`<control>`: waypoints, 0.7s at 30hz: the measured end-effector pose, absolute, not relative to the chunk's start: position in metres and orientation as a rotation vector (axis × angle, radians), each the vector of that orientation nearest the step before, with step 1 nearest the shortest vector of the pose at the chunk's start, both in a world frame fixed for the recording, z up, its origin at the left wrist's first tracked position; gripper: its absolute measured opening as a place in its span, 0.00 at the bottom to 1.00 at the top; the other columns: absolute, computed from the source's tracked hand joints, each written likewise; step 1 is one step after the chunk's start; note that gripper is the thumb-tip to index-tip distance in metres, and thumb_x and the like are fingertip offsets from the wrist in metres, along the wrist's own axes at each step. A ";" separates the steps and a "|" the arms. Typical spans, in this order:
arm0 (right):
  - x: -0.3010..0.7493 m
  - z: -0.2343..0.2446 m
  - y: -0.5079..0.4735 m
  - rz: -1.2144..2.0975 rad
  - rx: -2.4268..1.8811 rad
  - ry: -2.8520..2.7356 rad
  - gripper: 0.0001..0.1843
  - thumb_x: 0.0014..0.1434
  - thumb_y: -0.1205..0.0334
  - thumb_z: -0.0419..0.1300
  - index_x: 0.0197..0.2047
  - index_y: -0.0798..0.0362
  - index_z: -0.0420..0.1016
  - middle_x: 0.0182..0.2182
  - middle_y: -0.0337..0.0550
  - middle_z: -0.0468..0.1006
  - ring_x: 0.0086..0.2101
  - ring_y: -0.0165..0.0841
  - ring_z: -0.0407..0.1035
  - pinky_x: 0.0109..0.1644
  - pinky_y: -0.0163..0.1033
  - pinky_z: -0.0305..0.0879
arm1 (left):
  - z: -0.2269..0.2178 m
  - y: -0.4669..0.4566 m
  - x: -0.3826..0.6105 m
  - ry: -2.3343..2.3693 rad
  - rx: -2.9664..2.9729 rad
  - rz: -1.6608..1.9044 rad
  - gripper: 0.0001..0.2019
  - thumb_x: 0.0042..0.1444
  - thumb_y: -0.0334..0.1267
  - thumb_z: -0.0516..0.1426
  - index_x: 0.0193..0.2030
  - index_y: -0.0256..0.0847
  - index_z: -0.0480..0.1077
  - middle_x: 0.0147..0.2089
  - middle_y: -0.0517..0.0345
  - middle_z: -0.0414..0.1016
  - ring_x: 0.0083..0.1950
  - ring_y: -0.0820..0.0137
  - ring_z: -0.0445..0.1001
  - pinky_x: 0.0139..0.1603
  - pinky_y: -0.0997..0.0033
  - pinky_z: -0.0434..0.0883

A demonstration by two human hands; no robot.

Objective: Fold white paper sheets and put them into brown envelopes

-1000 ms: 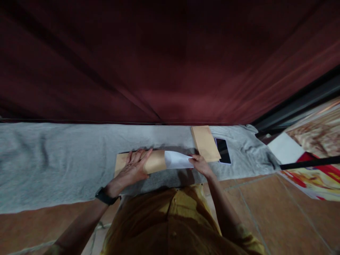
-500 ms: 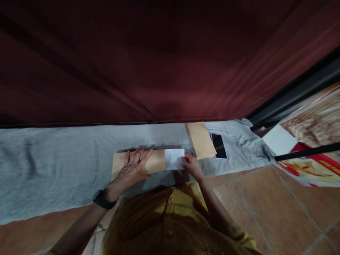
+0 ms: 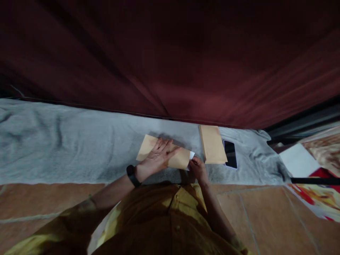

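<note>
A brown paper envelope (image 3: 180,158) lies slightly slanted on the grey cloth. My left hand (image 3: 158,155) rests flat across it with the fingers spread, holding nothing. At the envelope's right end a small part of a white paper (image 3: 191,154) sticks out; the rest is hidden inside. My right hand (image 3: 198,168) pinches this white paper at the opening. To the right of that hand, a stack of brown envelopes (image 3: 213,144) lies near the back of the cloth.
A phone (image 3: 230,154) with a dark screen lies beside the stack. Behind the grey cloth (image 3: 87,141) hangs a dark red curtain (image 3: 170,78). At the far right are a white sheet (image 3: 299,160), a black bar (image 3: 316,181) and a colourful printed panel (image 3: 316,200). Tiled floor (image 3: 255,209) lies in front.
The white paper has gone further left into the envelope, leaving far less of it showing. The envelope now slants, and the whole view has turned and shifted a little.
</note>
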State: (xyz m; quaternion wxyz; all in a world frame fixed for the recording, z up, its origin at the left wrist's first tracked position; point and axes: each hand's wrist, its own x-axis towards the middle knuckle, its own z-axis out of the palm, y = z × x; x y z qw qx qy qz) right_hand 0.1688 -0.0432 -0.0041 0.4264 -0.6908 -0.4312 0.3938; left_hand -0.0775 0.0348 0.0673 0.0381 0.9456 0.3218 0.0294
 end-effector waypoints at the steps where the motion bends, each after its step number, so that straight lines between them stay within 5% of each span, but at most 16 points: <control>1: 0.169 -0.004 -0.043 1.010 -1.713 -1.030 0.20 0.51 0.41 0.62 0.33 0.51 0.79 0.24 0.37 0.75 0.25 0.32 0.65 0.30 0.36 0.64 | 0.071 0.035 -0.074 0.980 2.922 0.091 0.50 0.54 0.33 0.63 0.79 0.53 0.42 0.79 0.39 0.51 0.78 0.45 0.54 0.76 0.38 0.45; 7: 0.166 -0.002 -0.043 0.988 -1.649 -0.953 0.26 0.51 0.34 0.63 0.30 0.51 0.79 0.23 0.38 0.75 0.27 0.34 0.68 0.32 0.37 0.67 | 0.077 0.034 -0.061 1.007 2.956 0.120 0.48 0.59 0.33 0.60 0.80 0.55 0.38 0.79 0.43 0.51 0.78 0.48 0.53 0.76 0.38 0.46; 13: 0.167 0.000 -0.047 1.086 -1.541 -0.891 0.25 0.53 0.38 0.65 0.38 0.52 0.83 0.34 0.43 0.83 0.36 0.39 0.75 0.41 0.41 0.72 | 0.083 0.030 -0.054 0.971 2.955 0.173 0.46 0.61 0.32 0.58 0.80 0.55 0.38 0.81 0.45 0.49 0.79 0.48 0.52 0.77 0.38 0.45; 21: 0.158 0.002 -0.049 1.267 -1.418 -0.708 0.22 0.46 0.45 0.71 0.41 0.51 0.84 0.36 0.47 0.86 0.37 0.44 0.79 0.41 0.46 0.76 | 0.088 0.025 -0.052 0.955 2.947 0.165 0.44 0.61 0.32 0.59 0.79 0.51 0.43 0.80 0.42 0.50 0.79 0.48 0.51 0.77 0.39 0.43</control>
